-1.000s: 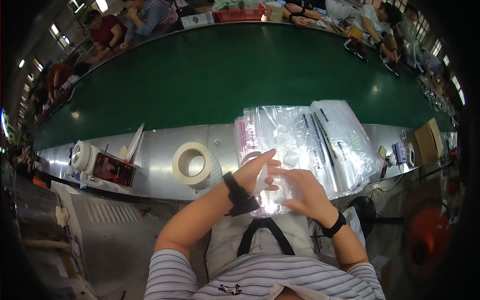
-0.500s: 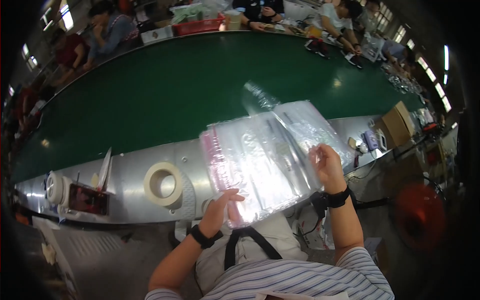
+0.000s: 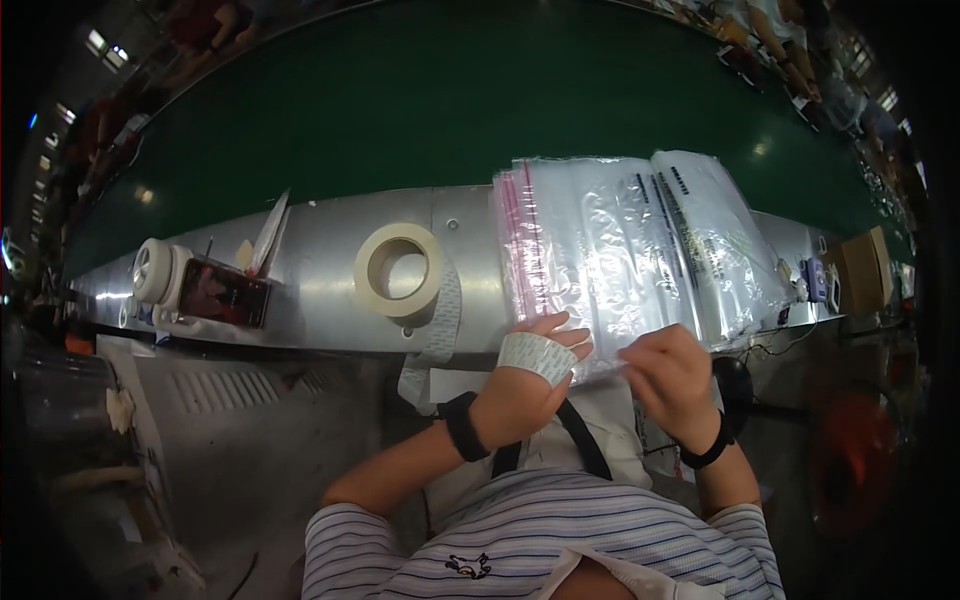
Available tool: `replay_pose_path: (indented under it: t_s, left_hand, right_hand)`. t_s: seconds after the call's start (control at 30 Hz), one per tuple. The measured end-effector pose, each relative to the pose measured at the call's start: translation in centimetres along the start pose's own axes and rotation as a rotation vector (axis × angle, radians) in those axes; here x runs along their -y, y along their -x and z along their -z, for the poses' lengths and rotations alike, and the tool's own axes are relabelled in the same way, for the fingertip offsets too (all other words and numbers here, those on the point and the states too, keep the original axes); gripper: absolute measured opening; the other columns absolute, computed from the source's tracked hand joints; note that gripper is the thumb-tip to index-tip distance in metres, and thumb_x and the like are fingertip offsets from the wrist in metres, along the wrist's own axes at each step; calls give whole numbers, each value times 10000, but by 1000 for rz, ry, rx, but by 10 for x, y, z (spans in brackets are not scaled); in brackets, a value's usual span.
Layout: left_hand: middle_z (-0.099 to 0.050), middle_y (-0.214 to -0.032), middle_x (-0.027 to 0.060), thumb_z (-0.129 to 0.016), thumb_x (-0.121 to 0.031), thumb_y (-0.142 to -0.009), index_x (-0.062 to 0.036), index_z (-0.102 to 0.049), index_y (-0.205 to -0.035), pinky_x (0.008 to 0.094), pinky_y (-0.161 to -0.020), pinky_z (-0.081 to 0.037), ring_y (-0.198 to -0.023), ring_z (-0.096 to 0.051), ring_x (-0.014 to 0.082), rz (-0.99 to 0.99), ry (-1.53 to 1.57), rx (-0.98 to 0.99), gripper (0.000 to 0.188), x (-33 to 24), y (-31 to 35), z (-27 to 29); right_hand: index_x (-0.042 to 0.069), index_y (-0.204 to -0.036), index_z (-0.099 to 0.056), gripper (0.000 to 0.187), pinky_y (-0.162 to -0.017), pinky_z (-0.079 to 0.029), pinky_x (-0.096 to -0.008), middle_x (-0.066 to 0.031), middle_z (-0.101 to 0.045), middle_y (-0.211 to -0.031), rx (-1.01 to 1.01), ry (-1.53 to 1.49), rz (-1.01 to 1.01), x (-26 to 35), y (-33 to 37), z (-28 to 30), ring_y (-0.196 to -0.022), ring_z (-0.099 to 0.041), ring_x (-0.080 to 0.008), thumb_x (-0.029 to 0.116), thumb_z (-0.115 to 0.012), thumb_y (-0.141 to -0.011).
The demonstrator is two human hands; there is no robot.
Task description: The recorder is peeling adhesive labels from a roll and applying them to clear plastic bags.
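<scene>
Beyond the near metal ledge point(image 3: 330, 215), a wide green conveyor belt point(image 3: 400, 110) was seen stretching far across the scene, with other people seated along its far side. A stack of clear plastic zip bags point(image 3: 620, 245) had been laid flat on the ledge toward the right, its near edge overhanging so that it could be reached. That edge was touched by the left hand point(image 3: 525, 385), fingers curled, with a strip of white labels point(image 3: 538, 355) draped over its knuckles, apparently kept there for ready use. The right hand point(image 3: 670, 380) was closed in a pinch at the bags' near edge; what was pinched could not be told. A roll of masking tape point(image 3: 398, 270) was lying left of the bags, and a dark phone point(image 3: 222, 292) was propped further left.
</scene>
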State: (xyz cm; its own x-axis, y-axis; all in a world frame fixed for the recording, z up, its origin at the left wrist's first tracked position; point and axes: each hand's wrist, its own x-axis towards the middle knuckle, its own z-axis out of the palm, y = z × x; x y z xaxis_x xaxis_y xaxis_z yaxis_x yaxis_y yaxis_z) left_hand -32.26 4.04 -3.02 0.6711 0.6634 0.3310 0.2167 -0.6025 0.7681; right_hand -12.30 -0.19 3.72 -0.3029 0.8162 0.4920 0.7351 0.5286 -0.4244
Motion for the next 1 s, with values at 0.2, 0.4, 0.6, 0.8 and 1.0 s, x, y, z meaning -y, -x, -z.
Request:
replay_pose_path:
  t_s: [0.2,0.4,0.6,0.8,1.0]
  left_hand:
    - [-505,-1220,132,-471,-66,-842,16,-503,-1153,416,-994,-284,-1215,-374,332,37,37,-4,323,-4,21,-7]
    - [-487,-1243,157,-432,-45,-852,31,-484,-1188,403,-1039,-250,-1259,-323,347,174,205,52,349,-4,27,-11]
    - [-568,-988,261,-456,-84,-789,50,-573,-1002,424,-843,-403,-965,-527,386,75,62,-203,277,-7,27,-21]
    - [-551,-669,211,-461,-93,-789,36,-551,-677,444,-574,-421,-628,-545,372,237,265,7,193,-4,35,-11]
    - [-500,-587,217,-499,-147,-834,26,-537,-707,414,-492,-405,-541,-508,383,307,193,78,218,-2,34,-8]
  right_hand:
    - [29,-868,-634,269,-493,-412,-262,-58,-589,-821,88,158,408,23,-14,-31,-632,-548,-160,69,-671,-605]
    - [-13,-818,-618,252,-487,-370,-219,-48,-547,-758,156,338,642,23,-21,-35,-622,-521,-131,83,-615,-585]
    - [29,-834,-614,272,-481,-419,-284,-39,-524,-722,148,82,313,16,-16,-45,-601,-522,-176,49,-653,-565]
    - [24,-839,-616,257,-477,-429,-305,-44,-534,-736,161,-174,234,17,-21,-49,-615,-532,-183,52,-683,-593]
    - [20,-837,-620,266,-460,-396,-258,-30,-513,-719,144,116,439,20,-17,-49,-602,-511,-144,66,-659,-578]
